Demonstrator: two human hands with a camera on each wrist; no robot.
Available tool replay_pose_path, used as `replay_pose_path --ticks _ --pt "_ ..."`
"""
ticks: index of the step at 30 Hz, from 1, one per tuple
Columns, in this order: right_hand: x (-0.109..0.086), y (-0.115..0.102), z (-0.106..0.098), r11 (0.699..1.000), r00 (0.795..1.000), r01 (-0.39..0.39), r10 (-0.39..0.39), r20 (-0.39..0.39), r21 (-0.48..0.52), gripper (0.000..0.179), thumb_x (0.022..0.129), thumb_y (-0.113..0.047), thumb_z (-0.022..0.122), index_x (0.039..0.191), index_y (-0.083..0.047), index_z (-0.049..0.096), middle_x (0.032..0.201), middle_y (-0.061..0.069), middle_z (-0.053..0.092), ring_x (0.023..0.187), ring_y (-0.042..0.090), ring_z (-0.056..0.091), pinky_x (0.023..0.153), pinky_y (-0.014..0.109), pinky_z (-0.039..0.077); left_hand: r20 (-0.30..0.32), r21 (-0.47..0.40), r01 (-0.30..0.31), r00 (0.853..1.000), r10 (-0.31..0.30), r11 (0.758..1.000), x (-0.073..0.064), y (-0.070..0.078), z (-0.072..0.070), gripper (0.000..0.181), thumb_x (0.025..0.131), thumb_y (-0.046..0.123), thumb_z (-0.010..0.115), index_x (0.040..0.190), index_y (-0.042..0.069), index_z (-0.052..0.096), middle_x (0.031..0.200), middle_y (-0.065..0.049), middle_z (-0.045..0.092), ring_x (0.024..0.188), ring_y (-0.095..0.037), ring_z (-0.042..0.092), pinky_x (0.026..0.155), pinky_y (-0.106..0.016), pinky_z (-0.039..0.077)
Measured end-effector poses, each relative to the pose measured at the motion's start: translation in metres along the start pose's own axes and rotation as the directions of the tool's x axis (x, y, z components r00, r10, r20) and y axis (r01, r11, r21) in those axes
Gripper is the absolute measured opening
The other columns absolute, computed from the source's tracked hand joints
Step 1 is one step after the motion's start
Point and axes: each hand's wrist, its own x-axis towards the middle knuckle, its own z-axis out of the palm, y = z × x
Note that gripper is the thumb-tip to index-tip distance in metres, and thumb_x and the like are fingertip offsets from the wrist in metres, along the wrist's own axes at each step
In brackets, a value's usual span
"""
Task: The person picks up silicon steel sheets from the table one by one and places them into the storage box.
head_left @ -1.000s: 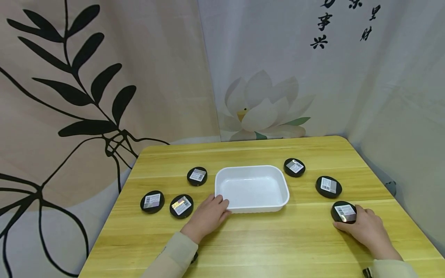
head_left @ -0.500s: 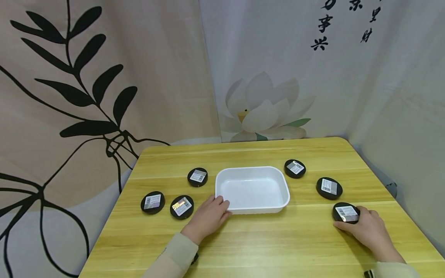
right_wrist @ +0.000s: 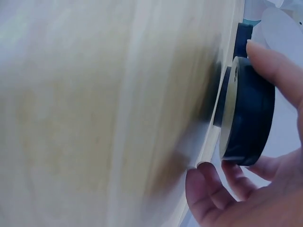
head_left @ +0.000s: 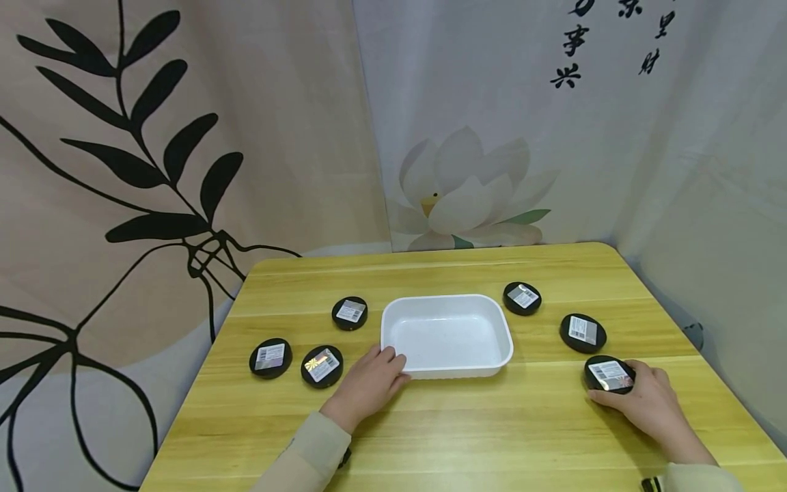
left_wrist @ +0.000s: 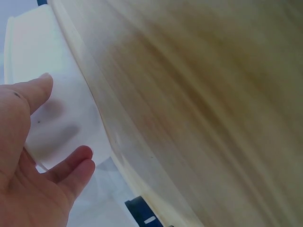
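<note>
My left hand [head_left: 369, 383] holds the near-left corner of a shallow white plastic tray [head_left: 445, 370]. In the left wrist view, the thumb lies along the tray's outer wall [left_wrist: 57, 42] and the last two fingers are loosely bent beside it; the other fingertips are hidden. At the right of the table, my right hand [head_left: 653, 403] grips a thick black disc [head_left: 609, 374] with a white and silver barcode label on top. The right wrist view shows this black disc [right_wrist: 253, 113] edge-on between thumb and fingers, slightly raised, its pale underside facing the wood.
Two more labelled black discs, one farther back [head_left: 522, 298] and one nearer [head_left: 583, 333], lie right of the tray. Left of it lie three others: a back disc [head_left: 349, 313], a left disc [head_left: 270, 358] and a near disc [head_left: 322, 367]. Printed curtains [head_left: 295, 137] hang behind the yellow wooden table [head_left: 467, 437].
The black disc in my right hand has shifted slightly left and away from me over the last half second. My left hand and the tray stay in place.
</note>
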Motion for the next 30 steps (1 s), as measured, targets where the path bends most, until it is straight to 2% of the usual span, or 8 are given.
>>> replay_pose_path --ticks 8,14,30 --pt "0.001 -0.006 -0.005 0.995 0.999 0.018 -0.022 0.040 0.101 0.124 0.080 -0.055 0.080 0.146 0.023 0.010 0.139 0.048 0.026 0.122 0.058 0.036 0.099 0.070 0.036 0.000 -0.005 -0.002 1.000 0.002 1.000 0.001 0.000 0.000 0.021 0.101 0.041 0.059 0.098 0.020 0.058 0.090 0.004 0.054 0.087 -0.015 0.046 0.081 -0.031 0.047" --pt "0.002 -0.012 -0.009 0.991 0.997 0.006 -0.016 0.071 0.135 0.124 0.083 -0.054 0.078 0.150 0.019 0.004 0.145 0.047 0.023 0.126 0.058 0.036 0.100 0.069 0.036 -0.003 -0.004 0.001 1.000 -0.001 1.000 0.000 0.000 -0.002 0.022 0.101 0.041 0.059 0.098 0.020 0.058 0.090 0.004 0.054 0.086 -0.016 0.046 0.080 -0.031 0.047" --pt "0.003 -0.029 -0.006 0.976 0.994 0.101 -0.109 0.033 0.192 0.121 0.081 -0.047 0.083 0.154 0.014 0.008 0.151 0.044 0.022 0.134 0.058 0.030 0.105 0.073 0.029 0.005 -0.007 -0.001 1.000 0.001 1.000 0.001 0.001 -0.002 0.020 0.101 0.039 0.060 0.098 0.020 0.057 0.091 0.004 0.054 0.088 -0.016 0.047 0.082 -0.032 0.047"
